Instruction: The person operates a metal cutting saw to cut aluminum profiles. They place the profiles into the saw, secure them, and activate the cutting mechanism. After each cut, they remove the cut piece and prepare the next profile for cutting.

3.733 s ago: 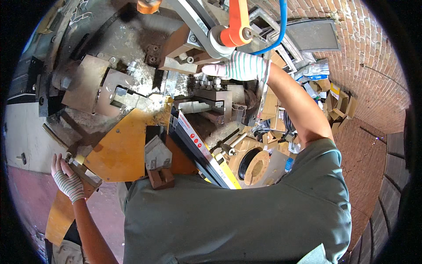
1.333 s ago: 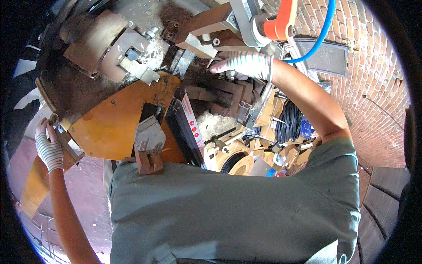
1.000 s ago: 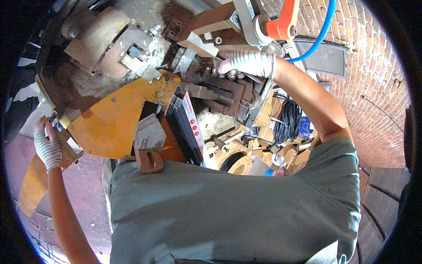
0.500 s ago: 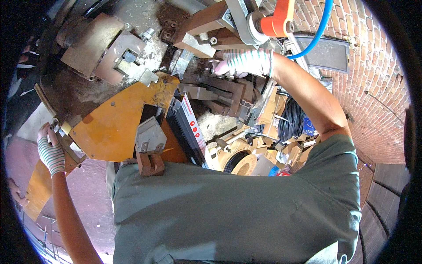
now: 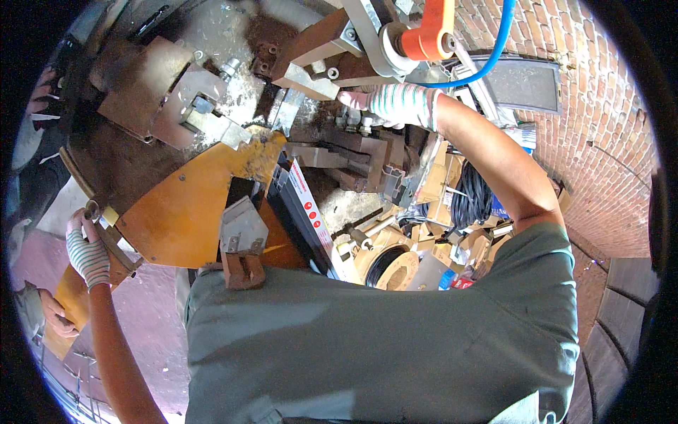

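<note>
Work apparently unfinished.
Left hand (image 5: 88, 256) touching round fitting (image 5: 92, 209), left; right hand (image 5: 399, 104) beside far metal block (image 5: 309, 83); cannot tell either grip.

Wall, 2 o'clock: brick (image 5: 600, 127), tan to pinkish, pale joints; curved by the lens. Framed panel (image 5: 522, 83), 2 o'clock: grey, rectangular, standing near the brick. Strip (image 5: 590, 293), between 3 and 4 o'clock: reddish-brown, below the brick. Panelling (image 5: 623, 325), 4 o'clock: dark grey, split by black seams. Cardboard (image 5: 432, 185), 3 o'clock: brown pieces and cartons, heaped loosely. Cable coil (image 5: 467, 201), 3 o'clock: black, amid the heap. Spool (image 5: 404, 272), between 4 and 5 o'clock: tan flange, black winding. Floor (image 5: 152, 332), 8 o'clock: dull purplish-red, specked pale. Light: bright on the brick at 1 o'clock; a glare at 7 o'clock, lower edge.
</note>
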### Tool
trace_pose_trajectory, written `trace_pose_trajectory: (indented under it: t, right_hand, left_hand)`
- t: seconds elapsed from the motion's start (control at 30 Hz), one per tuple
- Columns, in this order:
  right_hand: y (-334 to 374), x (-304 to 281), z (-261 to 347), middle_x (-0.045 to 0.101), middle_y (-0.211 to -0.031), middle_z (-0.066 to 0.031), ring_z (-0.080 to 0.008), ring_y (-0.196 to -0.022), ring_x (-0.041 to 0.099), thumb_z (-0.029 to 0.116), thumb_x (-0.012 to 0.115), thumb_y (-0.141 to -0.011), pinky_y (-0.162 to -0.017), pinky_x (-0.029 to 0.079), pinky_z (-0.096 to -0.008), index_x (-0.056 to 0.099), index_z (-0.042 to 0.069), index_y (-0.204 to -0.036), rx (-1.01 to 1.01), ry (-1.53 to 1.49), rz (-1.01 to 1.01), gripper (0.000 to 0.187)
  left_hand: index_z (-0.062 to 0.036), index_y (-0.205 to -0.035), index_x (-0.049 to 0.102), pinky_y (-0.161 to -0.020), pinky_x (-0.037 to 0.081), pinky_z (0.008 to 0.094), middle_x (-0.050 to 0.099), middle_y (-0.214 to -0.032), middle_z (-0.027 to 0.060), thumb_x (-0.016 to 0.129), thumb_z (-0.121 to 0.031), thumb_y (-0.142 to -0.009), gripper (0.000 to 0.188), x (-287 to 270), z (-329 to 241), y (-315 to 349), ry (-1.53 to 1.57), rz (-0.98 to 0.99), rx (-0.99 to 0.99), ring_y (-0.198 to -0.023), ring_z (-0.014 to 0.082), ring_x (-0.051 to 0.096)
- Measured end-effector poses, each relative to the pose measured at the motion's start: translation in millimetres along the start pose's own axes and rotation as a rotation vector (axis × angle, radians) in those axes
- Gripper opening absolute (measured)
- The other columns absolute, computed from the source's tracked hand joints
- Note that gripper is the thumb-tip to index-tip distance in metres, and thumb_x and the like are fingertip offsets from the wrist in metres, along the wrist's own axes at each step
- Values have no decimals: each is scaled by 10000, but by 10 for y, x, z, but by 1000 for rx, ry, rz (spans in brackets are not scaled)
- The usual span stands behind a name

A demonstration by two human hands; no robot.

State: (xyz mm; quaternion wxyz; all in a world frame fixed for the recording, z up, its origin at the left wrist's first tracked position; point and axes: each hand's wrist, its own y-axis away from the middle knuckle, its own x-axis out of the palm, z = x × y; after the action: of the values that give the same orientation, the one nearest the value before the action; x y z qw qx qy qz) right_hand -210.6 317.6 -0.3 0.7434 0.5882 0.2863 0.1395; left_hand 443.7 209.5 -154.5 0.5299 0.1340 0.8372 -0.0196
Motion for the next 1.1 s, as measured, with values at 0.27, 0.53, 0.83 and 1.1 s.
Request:
trace_pose_trajectory:
  t: [0.27, 0.53, 0.83, 1.1]
  right_hand:
    - [-16, -129, 79, 426, -605, 67, -96, -477, 342, 628, 650, -994, -463, 297, -311, 617, 183, -1029, -33, -161, 153, 448]
    - [96, -273, 356, 455, -648, 76, -57, -488, 404, 603, 723, -956, -483, 357, -264, 630, 232, -1161, -21, 31, 167, 434]
    - [-148, -244, 416, 672, -912, -75, -172, -716, 650, 504, 689, -1011, -617, 552, -353, 553, 198, -1405, 122, 190, 234, 517]
    - [-232, -275, 287, 675, -1014, -80, -180, -828, 658, 515, 673, -1016, -680, 573, -359, 554, 171, -1417, -28, 170, 216, 543]
  left_hand:
    - [-2, -1202, 706, -1014, 511, 431, 728, -1207, 193, 519, -220, -1085, 310, -20, -34, 18, -3, -8, -10, -1112, 368, 690]
    - [-11, -1169, 715, -963, 526, 426, 742, -1153, 193, 530, -244, -1083, 310, -62, -174, 25, -85, -26, -2, -1058, 364, 704]
    - [-24, -1157, 721, -924, 535, 412, 751, -1109, 186, 542, -280, -1080, 321, -40, -170, 34, -24, -45, -52, -1022, 358, 707]
    - [-17, -1183, 727, -918, 538, 422, 747, -1149, 207, 534, -311, -1087, 364, -75, -192, 13, -109, 29, -157, -1033, 377, 709]
